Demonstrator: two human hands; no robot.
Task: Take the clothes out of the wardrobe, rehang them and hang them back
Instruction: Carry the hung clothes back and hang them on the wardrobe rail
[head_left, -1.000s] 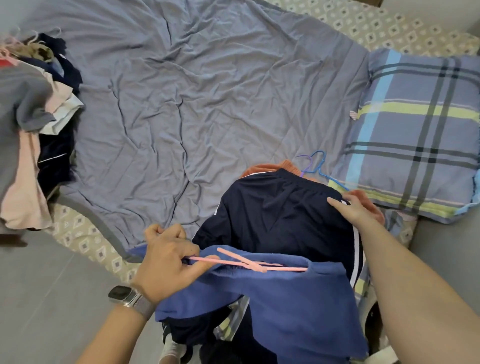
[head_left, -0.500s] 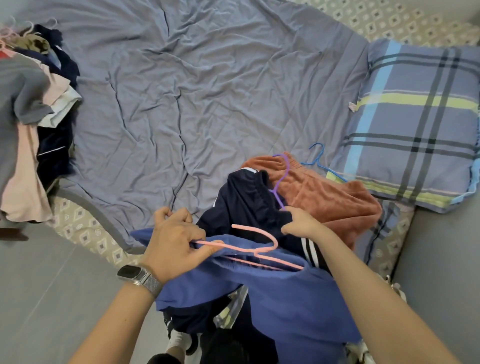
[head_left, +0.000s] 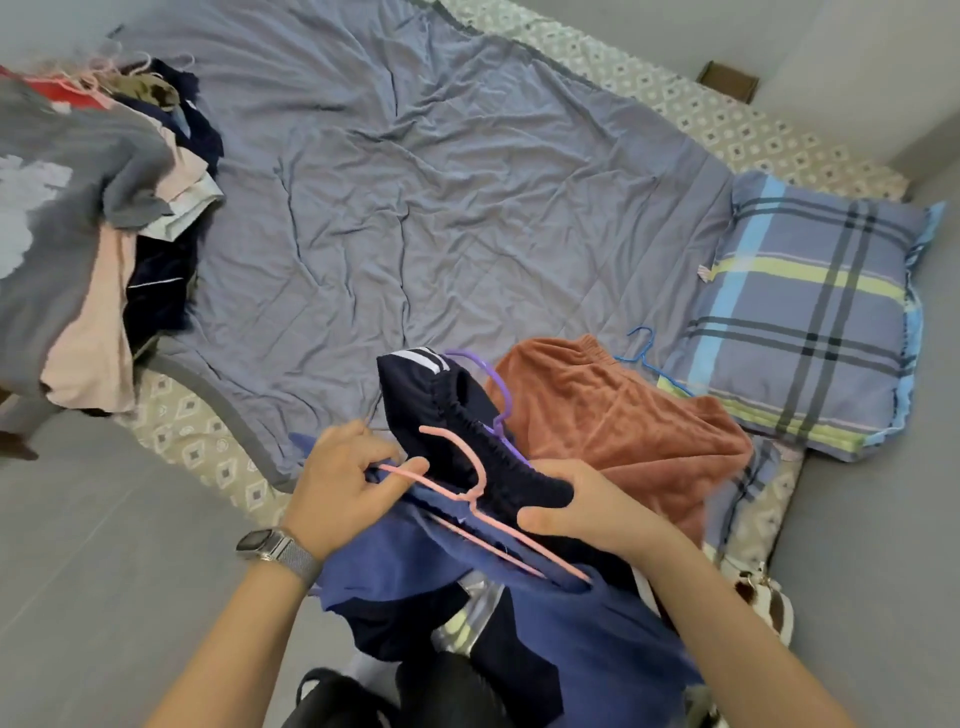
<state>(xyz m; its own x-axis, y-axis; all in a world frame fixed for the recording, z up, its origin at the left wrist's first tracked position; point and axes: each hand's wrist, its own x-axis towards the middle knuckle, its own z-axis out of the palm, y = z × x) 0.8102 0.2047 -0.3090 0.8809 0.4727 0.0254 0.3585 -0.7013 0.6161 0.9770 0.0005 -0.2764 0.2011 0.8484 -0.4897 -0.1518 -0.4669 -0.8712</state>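
A mattress with a diamond-patterned cover (head_left: 727, 122) lies on a grey floor (head_left: 104, 545), against a pale wall. A wrinkled grey-blue sheet (head_left: 415, 197) covers most of it. A plaid pillow (head_left: 810, 317) rests at the right end. A pile of clothes on hangers (head_left: 98, 218) sits at the left edge of the mattress. A rust-orange garment (head_left: 623, 415) lies just left of the pillow, with a blue hanger (head_left: 644, 353) at its upper edge.

My left hand (head_left: 337, 483) is curled, pinching the left end of a pink hanger (head_left: 467, 493) together with the edge of a blue garment (head_left: 571, 634) that hangs from it. A metal-band watch (head_left: 275, 548) sits on that wrist.

My right hand (head_left: 582, 509) is closed around the gathered waistband of navy shorts (head_left: 441, 415) with white stripes, thumb underneath, fingers over the top. The shorts are lifted above the near edge of the mattress, directly behind the pink hanger. A purple hanger (head_left: 493, 395) shows at the waistband.

Both forearms extend forward from the bottom of the view.
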